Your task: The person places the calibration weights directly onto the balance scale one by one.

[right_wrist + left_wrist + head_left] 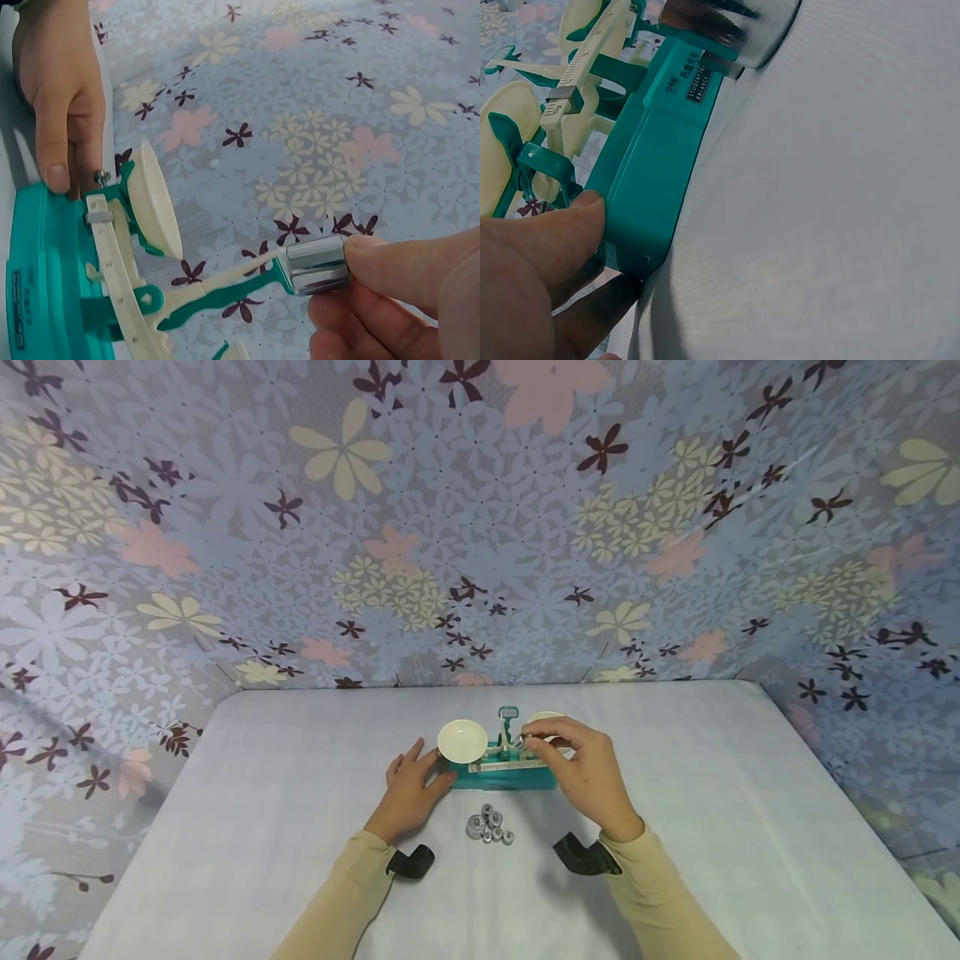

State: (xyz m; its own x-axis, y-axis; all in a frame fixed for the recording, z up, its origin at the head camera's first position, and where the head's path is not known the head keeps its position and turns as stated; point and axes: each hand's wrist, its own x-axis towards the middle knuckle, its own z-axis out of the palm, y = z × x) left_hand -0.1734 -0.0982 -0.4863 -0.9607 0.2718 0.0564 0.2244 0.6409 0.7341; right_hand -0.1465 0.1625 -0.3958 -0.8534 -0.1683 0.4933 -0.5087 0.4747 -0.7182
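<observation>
A balance scale with a teal base (pixel 502 780), two cream pans and a graduated beam stands on the table. My left hand (pixel 408 789) grips the left end of the base; in the left wrist view its thumb (pixel 585 221) lies on one side and fingers on the other. My right hand (pixel 588 768) pinches a shiny silver cylindrical weight (pixel 319 266) between thumb and fingers, by the upright indicator at the scale's middle. Whether the weight touches the indicator I cannot tell. The left pan (pixel 462 742) holds nothing; the right pan (pixel 546 717) is partly hidden by my right hand.
Several silver weights (pixel 489 823) of different sizes stand grouped in front of the scale. A shiny round thing (pixel 739 26) shows blurred at the top of the left wrist view. White cloth (pixel 300 760) covers the table, and floral fabric (pixel 480 527) rises behind it.
</observation>
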